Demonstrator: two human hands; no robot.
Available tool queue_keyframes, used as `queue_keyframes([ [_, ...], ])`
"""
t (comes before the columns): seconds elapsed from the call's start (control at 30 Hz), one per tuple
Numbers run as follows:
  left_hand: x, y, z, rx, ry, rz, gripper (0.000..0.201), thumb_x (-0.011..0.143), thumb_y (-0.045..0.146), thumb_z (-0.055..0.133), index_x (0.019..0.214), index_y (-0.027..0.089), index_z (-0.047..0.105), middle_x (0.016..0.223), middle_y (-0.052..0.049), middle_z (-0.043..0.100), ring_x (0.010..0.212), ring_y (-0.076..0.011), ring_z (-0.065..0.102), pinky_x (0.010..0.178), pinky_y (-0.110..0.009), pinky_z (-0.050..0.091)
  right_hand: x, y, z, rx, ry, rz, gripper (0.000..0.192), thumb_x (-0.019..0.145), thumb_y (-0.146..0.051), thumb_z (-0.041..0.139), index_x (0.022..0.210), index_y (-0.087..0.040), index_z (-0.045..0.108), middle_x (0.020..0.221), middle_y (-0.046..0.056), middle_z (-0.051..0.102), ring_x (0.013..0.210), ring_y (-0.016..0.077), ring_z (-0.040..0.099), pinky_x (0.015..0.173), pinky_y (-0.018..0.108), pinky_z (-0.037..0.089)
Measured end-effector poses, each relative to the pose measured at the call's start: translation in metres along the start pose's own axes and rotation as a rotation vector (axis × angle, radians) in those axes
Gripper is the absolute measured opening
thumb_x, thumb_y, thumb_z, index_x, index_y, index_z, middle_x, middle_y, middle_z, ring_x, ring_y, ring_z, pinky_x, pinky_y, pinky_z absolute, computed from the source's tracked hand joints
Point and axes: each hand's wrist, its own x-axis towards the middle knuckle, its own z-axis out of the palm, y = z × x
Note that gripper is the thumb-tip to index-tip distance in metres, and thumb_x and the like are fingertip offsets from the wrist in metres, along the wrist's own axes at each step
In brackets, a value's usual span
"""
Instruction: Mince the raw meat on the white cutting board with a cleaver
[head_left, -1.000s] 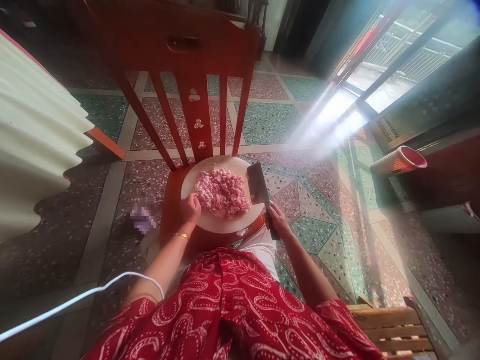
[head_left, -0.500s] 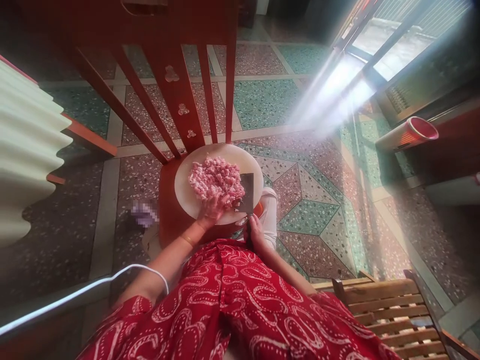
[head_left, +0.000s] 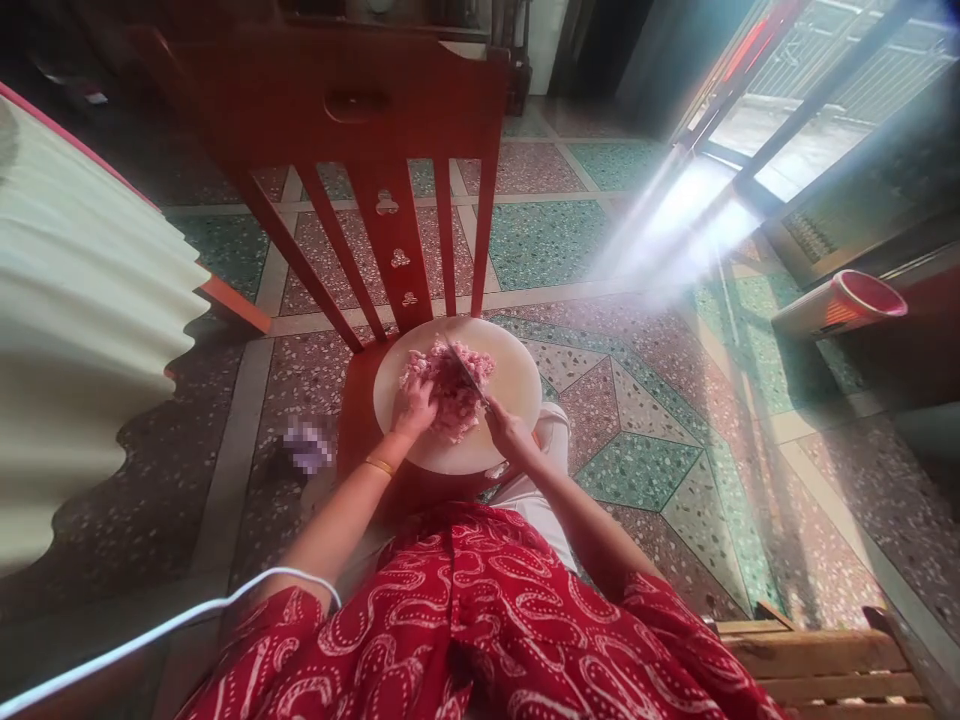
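Note:
A heap of pink minced meat lies on a round white chopping board, which rests on the seat of a red wooden chair. My right hand grips the handle of a cleaver. Its dark blade is seen nearly edge-on, slanting across the top of the meat. At the heap's left side, my left hand touches the meat with its fingers stretched out; the fingertips are partly lost against it.
The slatted back of the red chair rises beyond the board. To the left hangs a pale wavy-edged cloth. A bin stands at the right, a wooden slatted seat at lower right. A white cable reaches my left arm.
The cleaver has moved from flat at the heap's right side to edge-on over the meat. My left hand has shifted from the heap's near edge to its left side. The view has tilted up.

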Motion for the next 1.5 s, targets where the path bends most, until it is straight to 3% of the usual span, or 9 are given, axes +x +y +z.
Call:
queue_keyframes([
  [0.33,-0.048,-0.039,0.007,-0.069,0.315,-0.13,0.027,0.087,0.022,0.04,0.096,0.017,0.065,0.097,-0.01,0.065,0.098,-0.0213,0.061,0.093,-0.039,0.048,0.013,-0.089,-0.08,0.076,0.28,-0.476,0.054,0.099,-0.031,0.032,0.152,-0.022,0.022,0.104,0.008,0.069,0.074,0.0122,0.065,0.075,0.027,0.055],
  [0.47,-0.047,-0.043,0.015,-0.078,0.326,-0.169,0.028,0.087,0.021,0.038,0.096,0.017,0.065,0.097,-0.011,0.066,0.096,-0.0212,0.061,0.092,-0.038,0.049,0.021,-0.079,-0.041,0.018,0.289,-0.436,0.052,0.098,-0.028,0.031,0.149,-0.017,0.031,0.118,0.014,0.066,0.093,0.0176,0.066,0.084,0.03,0.053],
  [0.6,-0.048,-0.042,0.018,-0.056,0.283,-0.219,0.029,0.086,0.02,0.039,0.098,0.017,0.064,0.095,-0.01,0.066,0.093,-0.0224,0.062,0.087,-0.038,0.049,0.004,-0.038,0.001,-0.13,-0.063,-0.097,0.048,0.092,-0.022,0.04,0.14,-0.02,0.047,0.113,0.012,0.07,0.085,0.0222,0.07,0.076,0.033,0.055],
  [0.83,-0.05,-0.039,0.017,-0.045,0.27,-0.201,0.032,0.088,0.021,0.036,0.101,0.017,0.064,0.098,-0.011,0.067,0.096,-0.0226,0.061,0.089,-0.038,0.048,-0.003,-0.077,-0.05,0.01,0.126,-0.123,0.049,0.096,-0.031,0.035,0.144,-0.023,0.041,0.091,0.006,0.072,0.075,0.0166,0.067,0.075,0.028,0.053],
  [0.93,-0.05,-0.039,0.017,-0.054,0.266,-0.207,0.031,0.088,0.02,0.036,0.1,0.018,0.064,0.099,-0.011,0.066,0.096,-0.0224,0.061,0.089,-0.039,0.048,0.011,-0.079,-0.037,0.029,0.196,-0.163,0.051,0.096,-0.03,0.032,0.146,-0.018,0.039,0.093,0.009,0.071,0.077,0.0171,0.065,0.078,0.029,0.052],
  [1.07,-0.051,-0.04,0.017,-0.04,0.256,-0.225,0.031,0.087,0.021,0.037,0.1,0.017,0.064,0.095,-0.011,0.066,0.094,-0.0233,0.061,0.086,-0.04,0.048,0.014,-0.054,-0.009,-0.063,-0.055,-0.014,0.047,0.092,-0.025,0.039,0.138,-0.022,0.05,0.092,0.007,0.073,0.074,0.019,0.066,0.071,0.028,0.051],
  [1.3,-0.051,-0.036,0.016,-0.03,0.269,-0.202,0.03,0.089,0.021,0.037,0.1,0.017,0.064,0.098,-0.011,0.067,0.095,-0.0221,0.061,0.089,-0.037,0.047,0.005,-0.08,-0.051,0.052,0.11,-0.187,0.053,0.097,-0.033,0.034,0.149,-0.022,0.033,0.092,0.007,0.07,0.075,0.0166,0.066,0.071,0.027,0.053],
  [1.4,-0.05,-0.037,0.017,-0.031,0.265,-0.204,0.03,0.089,0.021,0.037,0.1,0.017,0.064,0.098,-0.01,0.067,0.095,-0.0219,0.061,0.089,-0.037,0.047,0.017,-0.072,-0.033,0.009,0.18,-0.216,0.053,0.097,-0.029,0.032,0.149,-0.02,0.032,0.105,0.011,0.069,0.09,0.0192,0.066,0.081,0.03,0.052],
  [1.5,-0.049,-0.039,0.017,-0.011,0.252,-0.218,0.029,0.087,0.021,0.037,0.099,0.017,0.064,0.094,-0.011,0.066,0.092,-0.0231,0.061,0.086,-0.038,0.047,0.026,-0.047,-0.004,-0.125,0.005,-0.072,0.05,0.093,-0.023,0.037,0.143,-0.019,0.043,0.099,0.011,0.072,0.086,0.0219,0.068,0.077,0.03,0.051],
])
